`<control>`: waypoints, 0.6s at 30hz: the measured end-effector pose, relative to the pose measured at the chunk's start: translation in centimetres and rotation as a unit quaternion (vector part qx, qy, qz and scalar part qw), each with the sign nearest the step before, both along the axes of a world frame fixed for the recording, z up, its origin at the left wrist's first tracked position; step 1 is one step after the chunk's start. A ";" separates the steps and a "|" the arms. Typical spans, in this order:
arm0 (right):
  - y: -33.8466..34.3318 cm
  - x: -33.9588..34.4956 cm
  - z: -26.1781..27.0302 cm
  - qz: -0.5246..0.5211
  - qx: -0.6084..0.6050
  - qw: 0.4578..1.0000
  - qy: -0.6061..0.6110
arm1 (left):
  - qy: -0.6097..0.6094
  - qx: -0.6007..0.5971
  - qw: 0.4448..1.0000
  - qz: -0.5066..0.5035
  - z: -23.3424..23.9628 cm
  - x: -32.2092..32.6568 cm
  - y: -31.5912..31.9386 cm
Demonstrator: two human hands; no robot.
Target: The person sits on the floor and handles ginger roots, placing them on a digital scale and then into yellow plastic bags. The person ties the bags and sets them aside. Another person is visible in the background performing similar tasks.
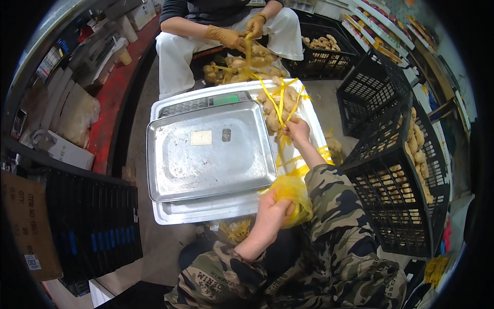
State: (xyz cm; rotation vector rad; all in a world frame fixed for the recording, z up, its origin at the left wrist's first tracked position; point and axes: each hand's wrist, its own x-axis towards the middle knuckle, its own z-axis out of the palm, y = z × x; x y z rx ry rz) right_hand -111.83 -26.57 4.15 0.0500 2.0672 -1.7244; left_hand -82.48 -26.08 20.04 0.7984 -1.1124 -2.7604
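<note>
My left hand [270, 214] is closed on a yellow mesh bag [298, 199] at the near right corner of a white foam tray [173, 215]. Farther forward, my right hand [297, 130] pinches yellow straps beside ginger roots [273, 119] in the tray's right side. More yellow straps [299, 164] lie between my hands. A digital scale with a shallow metal pan [216, 154] takes up most of the tray, its green display [226, 99] at the far edge. What my left fingers pinch inside the mesh is partly hidden.
Across the tray sits a person whose gloved hands [227, 37] hold a yellow strap over bagged ginger [252, 61]. Black crates of ginger [386, 201] stand at the right. Stacked black crates [94, 228] and a cardboard box [29, 228] are at the left, below a red ledge [110, 108].
</note>
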 end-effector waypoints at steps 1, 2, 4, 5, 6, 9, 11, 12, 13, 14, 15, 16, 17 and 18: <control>-1.7 1.3 1.0 0.007 0.043 0.998 0.036 | 0.004 -0.004 1.000 0.005 -0.1 0.2 -0.2; -3.2 2.8 1.9 0.013 0.086 0.994 0.073 | 0.008 -0.008 1.000 0.009 -0.1 0.2 -0.3; -4.1 3.3 2.2 -0.006 0.117 0.989 0.088 | 0.004 -0.006 1.000 -0.006 0.2 0.2 -0.3; -3.9 3.2 2.1 -0.003 0.118 0.988 0.098 | 0.008 -0.007 1.000 -0.007 0.1 0.1 -0.3; -3.8 3.0 2.1 -0.001 0.118 0.987 0.107 | 0.012 -0.009 1.000 -0.009 0.1 0.0 -0.3; -2.4 1.5 0.9 0.034 0.120 0.986 0.112 | 0.005 -0.016 1.000 -0.012 -0.2 -0.2 -0.1; -1.4 0.6 0.0 0.063 0.112 0.985 0.117 | 0.002 -0.017 1.000 -0.012 -0.6 -0.4 0.1; -1.3 0.7 0.4 0.075 0.101 0.984 0.124 | 0.003 -0.018 1.000 -0.010 -0.9 -0.3 -0.1; -1.0 0.7 0.7 0.086 0.090 0.984 0.130 | 0.005 -0.019 1.000 -0.010 -1.1 -0.3 -0.2; -0.5 0.6 1.2 0.061 0.075 0.984 0.149 | 0.001 -0.001 1.000 0.013 -1.2 -0.4 0.0; -0.2 0.6 1.9 0.036 0.058 0.983 0.168 | 0.005 -0.004 1.000 0.016 -1.4 -0.5 0.1; 0.3 0.5 2.8 0.010 0.042 0.981 0.187 | 0.008 -0.007 1.000 0.018 -1.7 -0.5 0.1; 1.0 0.2 3.7 -0.024 -0.009 0.983 0.183 | 0.012 -0.009 1.000 0.018 -1.9 -0.5 0.1; 1.7 0.8 5.0 -0.047 -0.101 0.975 0.193 | 0.007 -0.015 1.000 0.026 -1.9 -0.4 0.0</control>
